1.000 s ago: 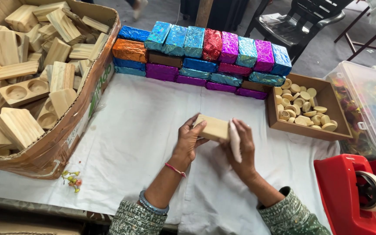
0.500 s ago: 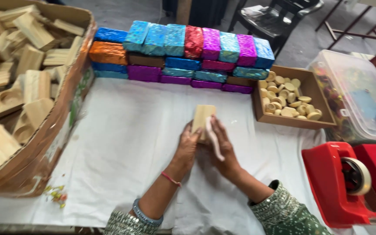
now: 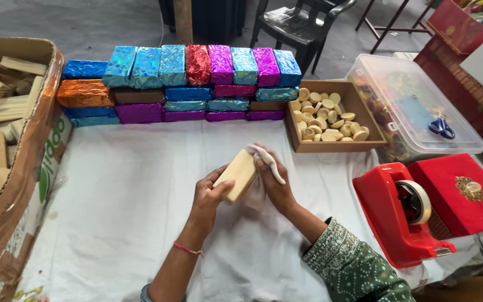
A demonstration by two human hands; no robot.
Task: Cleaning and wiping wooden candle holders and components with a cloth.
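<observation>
A pale wooden block (image 3: 236, 175) is held above the white-covered table (image 3: 118, 196), slightly left of its middle, its long axis tilted from the lower left to the upper right, the far end pointing toward the open tray of small round wooden pieces (image 3: 325, 117). The near end is clasped by the left hand (image 3: 208, 196), whose grip is closed around the block from below and from the side. The far end is touched by the right hand (image 3: 272, 179), whose grip is clamped on a strip of white cloth (image 3: 269, 159) draped over its fingers. Open cloth is seen to the left of the hands and in front of them. The far edge is lined by a wall of foil-wrapped blocks (image 3: 185, 84), the left by a cardboard box of wooden blocks (image 3: 12, 168), the right by a red tape dispenser (image 3: 409, 212).
</observation>
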